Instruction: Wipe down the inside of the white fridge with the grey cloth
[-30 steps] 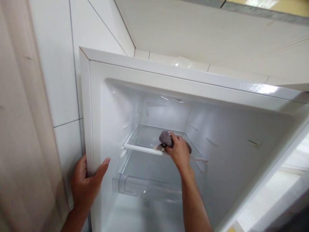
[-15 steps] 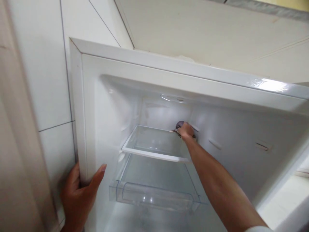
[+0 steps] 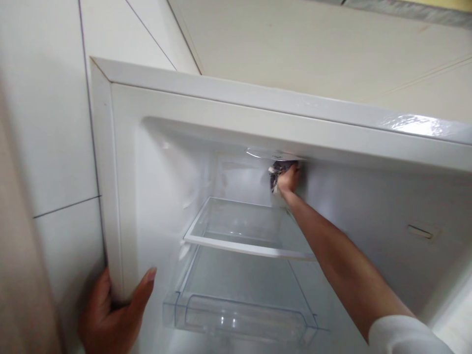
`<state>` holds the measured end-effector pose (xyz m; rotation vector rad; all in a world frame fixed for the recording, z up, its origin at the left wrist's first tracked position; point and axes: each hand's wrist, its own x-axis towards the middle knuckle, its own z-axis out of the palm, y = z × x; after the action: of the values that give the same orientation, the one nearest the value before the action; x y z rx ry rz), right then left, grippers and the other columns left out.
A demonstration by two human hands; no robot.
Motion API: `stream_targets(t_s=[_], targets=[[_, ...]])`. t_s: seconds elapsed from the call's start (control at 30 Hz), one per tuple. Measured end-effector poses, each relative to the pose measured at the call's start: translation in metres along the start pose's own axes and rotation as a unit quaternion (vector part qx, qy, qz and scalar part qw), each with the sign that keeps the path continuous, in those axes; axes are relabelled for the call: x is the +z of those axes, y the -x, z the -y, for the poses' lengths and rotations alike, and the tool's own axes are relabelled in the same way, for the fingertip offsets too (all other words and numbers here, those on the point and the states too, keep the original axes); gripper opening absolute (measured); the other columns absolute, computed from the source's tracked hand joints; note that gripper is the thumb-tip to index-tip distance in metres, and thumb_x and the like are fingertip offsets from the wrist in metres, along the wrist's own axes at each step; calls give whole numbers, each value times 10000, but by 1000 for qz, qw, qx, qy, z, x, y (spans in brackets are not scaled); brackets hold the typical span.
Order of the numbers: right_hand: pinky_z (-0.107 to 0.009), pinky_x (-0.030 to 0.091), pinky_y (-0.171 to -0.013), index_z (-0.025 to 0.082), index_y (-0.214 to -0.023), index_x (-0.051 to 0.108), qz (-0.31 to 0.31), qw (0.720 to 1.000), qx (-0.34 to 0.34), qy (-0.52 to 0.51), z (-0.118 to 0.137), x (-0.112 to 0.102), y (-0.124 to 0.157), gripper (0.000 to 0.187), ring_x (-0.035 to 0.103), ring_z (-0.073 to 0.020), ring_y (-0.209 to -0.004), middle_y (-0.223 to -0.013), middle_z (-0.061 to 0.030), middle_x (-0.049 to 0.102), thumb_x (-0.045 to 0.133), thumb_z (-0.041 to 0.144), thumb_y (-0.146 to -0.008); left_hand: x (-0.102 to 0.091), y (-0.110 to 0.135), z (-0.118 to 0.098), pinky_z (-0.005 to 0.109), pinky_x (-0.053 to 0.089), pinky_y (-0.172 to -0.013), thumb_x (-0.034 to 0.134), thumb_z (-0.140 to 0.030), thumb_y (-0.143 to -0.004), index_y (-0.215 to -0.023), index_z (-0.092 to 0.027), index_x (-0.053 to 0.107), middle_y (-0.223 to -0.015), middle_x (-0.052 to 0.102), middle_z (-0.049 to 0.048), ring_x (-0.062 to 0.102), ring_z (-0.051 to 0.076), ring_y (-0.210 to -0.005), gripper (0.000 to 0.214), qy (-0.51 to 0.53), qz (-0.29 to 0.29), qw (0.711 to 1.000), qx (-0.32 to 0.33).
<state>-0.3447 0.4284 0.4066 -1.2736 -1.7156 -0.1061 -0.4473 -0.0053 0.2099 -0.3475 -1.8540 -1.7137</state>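
My right hand reaches deep into a white refrigerator, its fingers closed on a dark patterned cloth. The bunched cloth lies against the back wall near the ceiling, just under the clear light cover. At the lower left, my left hand grips the refrigerator's side edge, thumb on the inner face and fingers around the outside. Below my right arm is a glass shelf with a white front rim.
Under the glass shelf hangs a clear plastic drawer. A slotted fitting sits on the right inner wall. White tiles run close along the left side, and a pale panel stands above the refrigerator.
My right hand has moved the cloth up from just above the glass shelf to just below the ceiling light cover. My left hand keeps its grip on the edge; the view has shifted slightly.
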Motion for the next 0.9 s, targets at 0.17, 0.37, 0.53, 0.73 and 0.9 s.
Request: stream_targets(t_s=[0.17,0.37,0.53,0.73,0.9], targets=[[-476,398,-1008,219,-1508,493,22,958,-259,125,-17,-9,8,526,530,-340,-1195,-1350,-229,548,225,222,-1056,0,-1,3,346,518,-626,737,-814,-610,-1044,-240,719,-814,713,10,658,235,-707,720,1,-4,1000,-1],[-559,404,-971,96,-1398,576,58,939,-220,259,-13,-34,-2,462,552,-392,-1187,-1328,-291,564,346,151,-1000,0,-5,-9,263,420,-544,749,-726,-654,-812,-216,650,-639,573,-46,528,144,-574,543,-21,-20,997,69],[-539,433,-940,27,-1289,616,60,932,-211,290,-12,-62,15,372,587,-408,-1162,-1242,-315,592,467,155,-973,4,-5,-14,335,532,-705,753,-640,-669,-940,-186,678,-782,662,11,639,208,-708,534,-3,4,999,35],[-532,440,-968,37,-1277,641,77,932,-175,307,-13,-112,42,362,594,-398,-1205,-1233,-293,619,445,101,-980,7,-3,-13,413,564,-847,675,-662,-756,-1167,-114,688,-1020,747,157,713,303,-909,685,-3,28,998,57],[-468,465,-942,34,-1262,657,91,931,-170,311,-18,-152,75,345,611,-355,-1193,-1237,-295,619,446,102,-998,6,-2,-13,439,559,-897,679,-631,-764,-1235,-120,679,-1084,753,159,712,323,-983,695,23,52,997,58]])
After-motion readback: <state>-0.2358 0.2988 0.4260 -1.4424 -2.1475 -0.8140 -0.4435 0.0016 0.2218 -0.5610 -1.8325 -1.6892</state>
